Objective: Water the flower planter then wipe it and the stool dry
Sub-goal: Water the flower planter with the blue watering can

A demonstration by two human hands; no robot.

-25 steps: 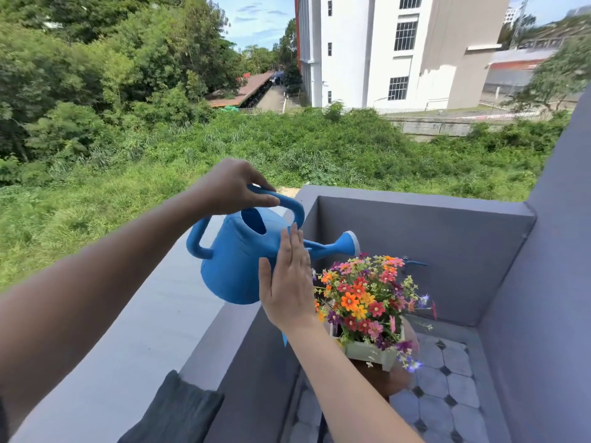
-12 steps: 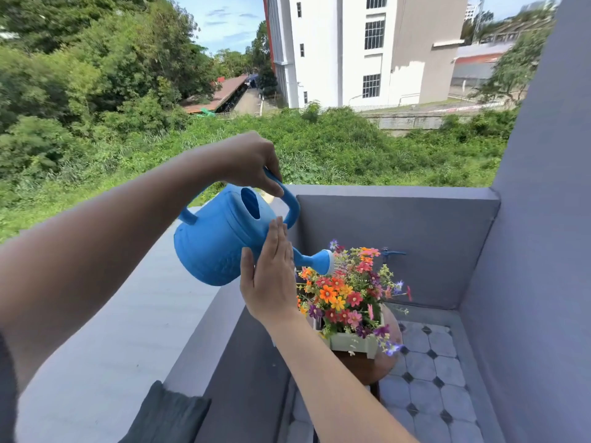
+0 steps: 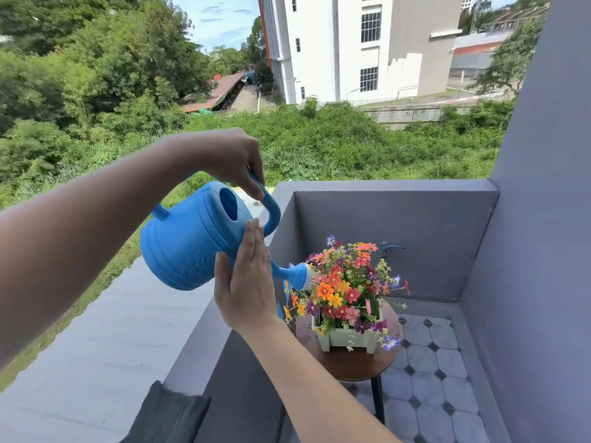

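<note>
Compared with half a second ago, the blue watering can (image 3: 192,238) is tipped further and its rose now touches the flowers. I see the left hand (image 3: 230,158) closed around the can's top handle at the centre of the frame. My right hand (image 3: 248,279) is flat and open, its palm pressed against the can's side. Lower right of centre, the flower planter (image 3: 347,337) stands on the round wooden stool (image 3: 351,362), above the tiled floor (image 3: 425,378). At the bottom edge a grey cloth (image 3: 169,414) lies on the ledge (image 3: 96,346).
</note>
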